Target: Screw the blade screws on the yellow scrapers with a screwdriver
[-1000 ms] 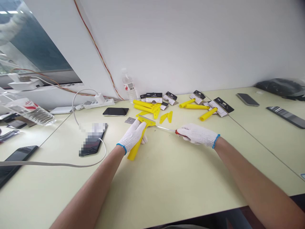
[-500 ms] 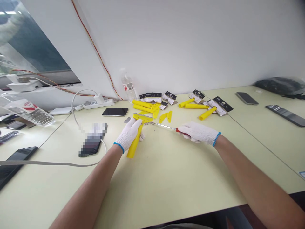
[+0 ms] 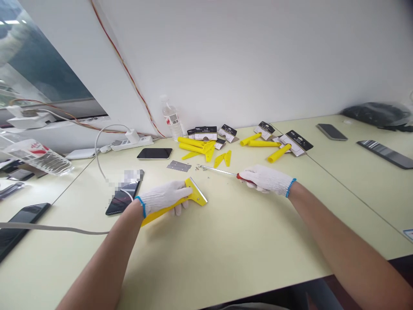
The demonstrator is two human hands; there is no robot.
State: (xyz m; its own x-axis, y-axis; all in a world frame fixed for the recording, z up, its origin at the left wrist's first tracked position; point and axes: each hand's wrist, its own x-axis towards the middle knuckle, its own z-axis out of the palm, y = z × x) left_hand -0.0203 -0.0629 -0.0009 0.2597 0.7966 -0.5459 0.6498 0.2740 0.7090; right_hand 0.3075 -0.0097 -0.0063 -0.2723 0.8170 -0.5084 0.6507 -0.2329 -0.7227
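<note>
In a white knit glove, my left hand [image 3: 169, 196] is closed round a yellow scraper [image 3: 197, 194], whose bladed head points right and whose handle runs back under my wrist. My right hand [image 3: 261, 178], gloved too, grips the red handle of a screwdriver [image 3: 222, 171]. The screwdriver's tip touches a cluster of small screws [image 3: 201, 167] on the table. Left of these screws lie flat grey metal blades [image 3: 179, 166]. Two loose yellow plastic head pieces [image 3: 222, 159] rest just behind the screwdriver shaft.
Yellow scraper handles [image 3: 195, 145] and black-and-white cards [image 3: 205, 132] lie near the wall, with more handles [image 3: 264, 144] to the right. A water bottle [image 3: 172, 120] stands behind. Phones [image 3: 155, 153], a power strip [image 3: 132, 143] and a white cable [image 3: 54, 228] occupy the left side.
My left hand has drawn the scraper toward me and left, turning its head to the right. The grey blades are uncovered. My right hand keeps the screwdriver at the screws.
</note>
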